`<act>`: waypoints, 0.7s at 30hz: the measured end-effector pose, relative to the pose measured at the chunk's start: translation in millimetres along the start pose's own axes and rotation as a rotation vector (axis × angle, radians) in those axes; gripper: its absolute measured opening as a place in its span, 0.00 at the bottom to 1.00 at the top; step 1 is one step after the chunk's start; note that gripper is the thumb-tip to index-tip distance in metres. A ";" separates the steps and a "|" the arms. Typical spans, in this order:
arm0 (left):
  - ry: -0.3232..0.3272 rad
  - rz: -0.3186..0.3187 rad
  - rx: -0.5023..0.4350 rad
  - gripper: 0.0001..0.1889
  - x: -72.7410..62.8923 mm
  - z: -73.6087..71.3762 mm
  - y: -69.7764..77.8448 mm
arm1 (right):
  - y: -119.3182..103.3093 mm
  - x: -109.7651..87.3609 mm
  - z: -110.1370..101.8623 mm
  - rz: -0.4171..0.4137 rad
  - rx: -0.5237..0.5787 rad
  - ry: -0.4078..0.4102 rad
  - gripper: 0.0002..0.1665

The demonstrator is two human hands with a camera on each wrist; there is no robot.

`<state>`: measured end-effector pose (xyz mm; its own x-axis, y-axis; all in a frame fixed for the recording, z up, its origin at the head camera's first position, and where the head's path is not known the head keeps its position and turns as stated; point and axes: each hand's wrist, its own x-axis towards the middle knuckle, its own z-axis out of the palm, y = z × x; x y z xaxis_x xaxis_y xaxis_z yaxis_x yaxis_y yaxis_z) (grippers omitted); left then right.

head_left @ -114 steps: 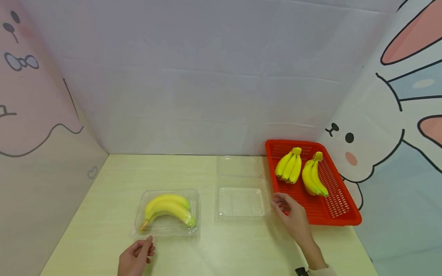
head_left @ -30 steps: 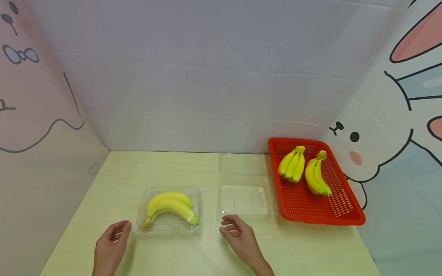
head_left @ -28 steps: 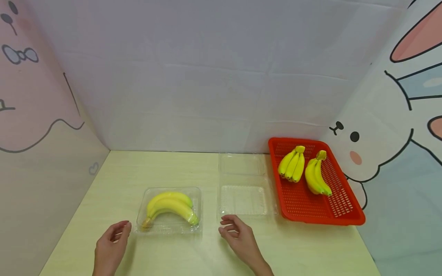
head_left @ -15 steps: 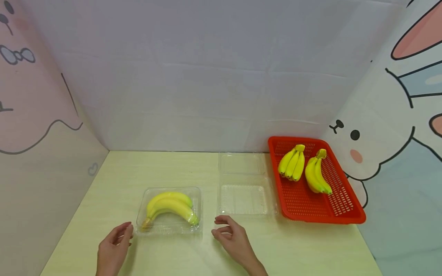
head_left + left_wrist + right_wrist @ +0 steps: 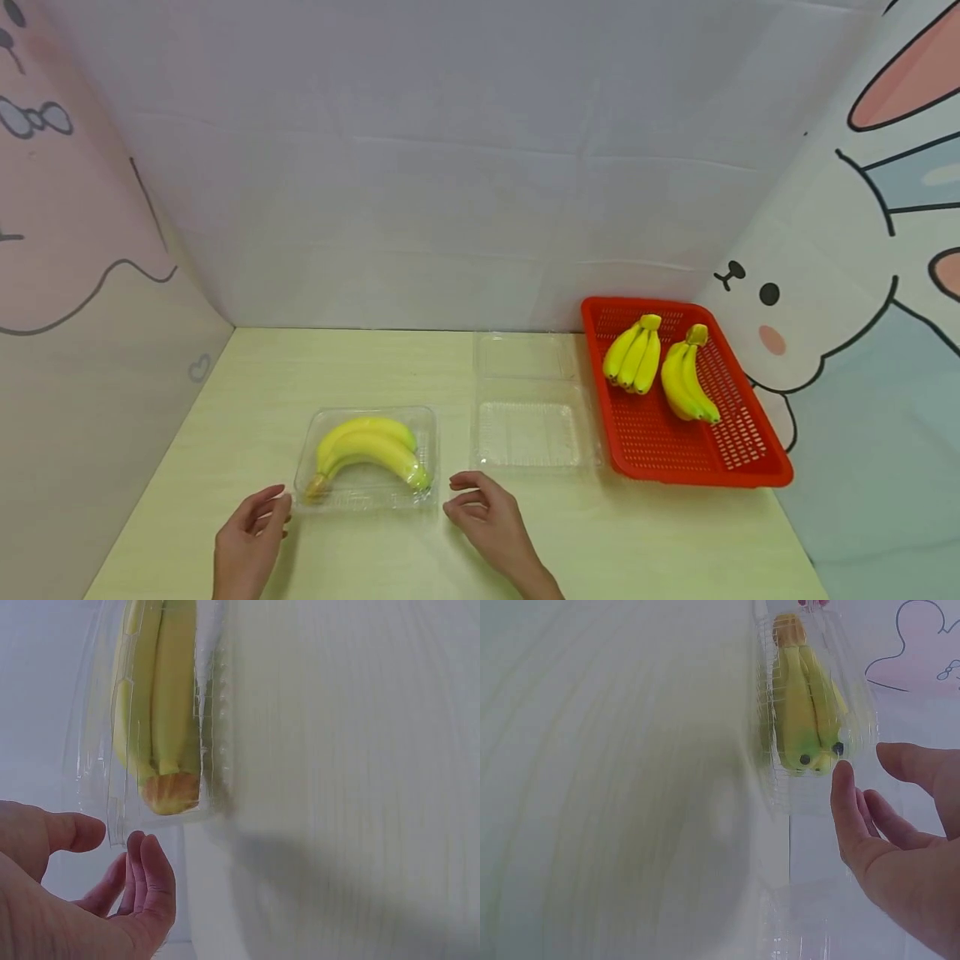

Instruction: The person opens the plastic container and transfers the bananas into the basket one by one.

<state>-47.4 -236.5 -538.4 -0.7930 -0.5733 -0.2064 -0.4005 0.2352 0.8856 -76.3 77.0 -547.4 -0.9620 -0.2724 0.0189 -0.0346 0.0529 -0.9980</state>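
Note:
A clear plastic clamshell box lies closed on the table, with a bunch of bananas inside. My left hand is at the box's front left corner; in the left wrist view its thumb and fingers stand apart right by the box's end, gripping nothing. My right hand is beside the box's front right corner, holding nothing. Its thumb and fingers are spread and bent, and in the right wrist view the fingertips come close to the banana tips behind the plastic.
A second clear box lies unfolded and empty right of the bananas, its lid toward the back wall. Past it a red plastic basket holds two more bunches, one left and one right. Printed cloth walls surround the table.
My right hand has come from beside the red basket leftward to the closed box's right side. My left hand moved left to the box's corner, then edged slightly right. The boxes stay put.

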 end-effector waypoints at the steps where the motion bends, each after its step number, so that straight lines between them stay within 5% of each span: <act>1: 0.001 0.001 -0.002 0.18 -0.4 0.3 -0.2 | -0.4 0.3 1.5 -0.003 0.008 -0.003 0.21; 21: 0.012 0.027 0.001 0.17 -0.5 2.6 -4.0 | -1.6 4.6 17.6 -0.012 0.030 0.019 0.22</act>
<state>-46.6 -235.1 -542.9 -0.7983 -0.5756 -0.1773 -0.3795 0.2521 0.8902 -75.9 58.8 -546.9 -0.9664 -0.2549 0.0317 -0.0383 0.0211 -0.9990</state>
